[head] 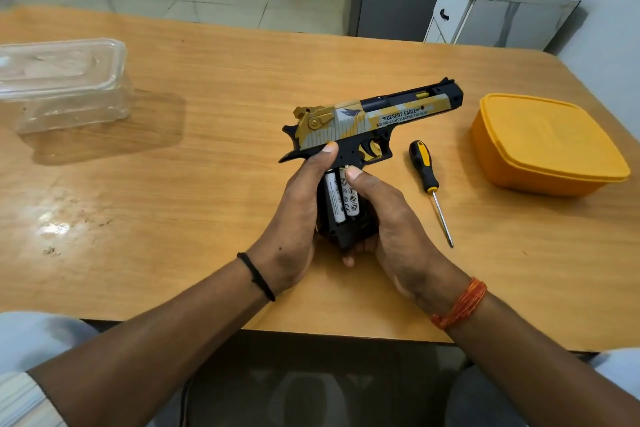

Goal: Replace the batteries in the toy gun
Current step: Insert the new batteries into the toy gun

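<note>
Left hand (298, 215): wrapped round toy gun (367, 121) grip.
Right hand (384, 218): cupping grip, thumb pressing batteries (343, 196).
Risk: batteries popping loose if thumb slips.

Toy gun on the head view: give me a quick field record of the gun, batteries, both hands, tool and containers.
toy gun: held above the wooden table, barrel pointing right, grip compartment open
batteries: two white cells side by side in the grip
left hand: grips the grip, thumb on the frame
right hand: holds the grip, thumb on top end of the right cell
screwdriver: lying on the table, right of the hands
orange lidded container: far right, closed
clear plastic container: far left
</note>
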